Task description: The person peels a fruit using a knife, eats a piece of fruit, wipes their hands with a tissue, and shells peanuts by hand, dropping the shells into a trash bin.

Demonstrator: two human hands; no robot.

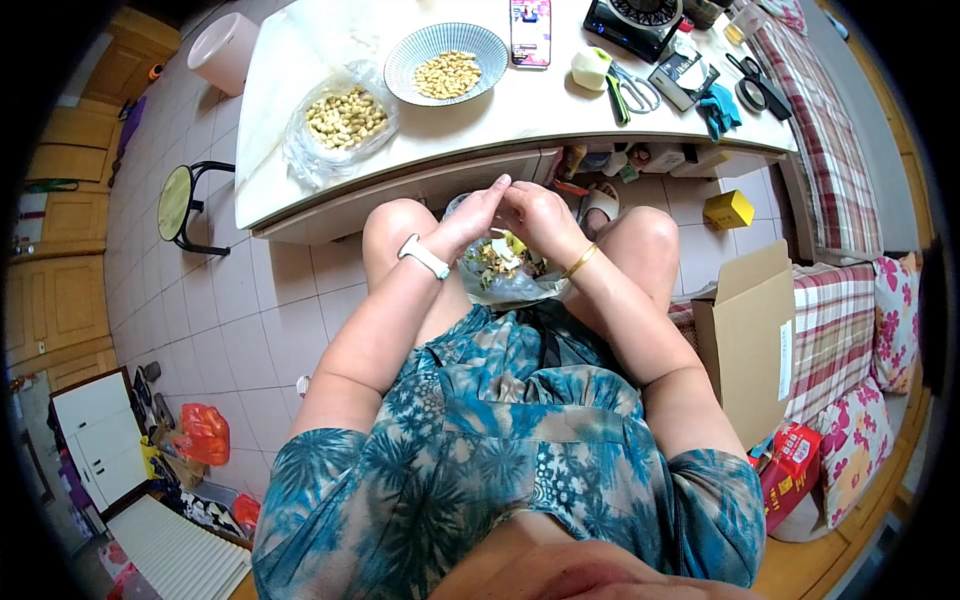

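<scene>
My left hand [473, 222], with a white band on its wrist, meets my right hand [545, 222] in front of the table, between my knees. Both are closed, fingertips pressed together; anything between them is hidden. Below them an open plastic bag [510, 288] holds scraps [497, 258]. On the table ahead, a clear plastic bag [300, 150] contains what look like unshelled peanuts [345, 117]. Beside it stands a blue-striped bowl [400, 62] with smaller, pale kernels [447, 75] inside.
On the white table [540, 110] lie a phone [531, 35], a pale green fruit [590, 68], a green-handled tool [617, 100], scissors [640, 92] and a blue cloth [719, 108]. A stool [178, 205] stands left; a cardboard box [745, 350] and yellow box [729, 209] are right.
</scene>
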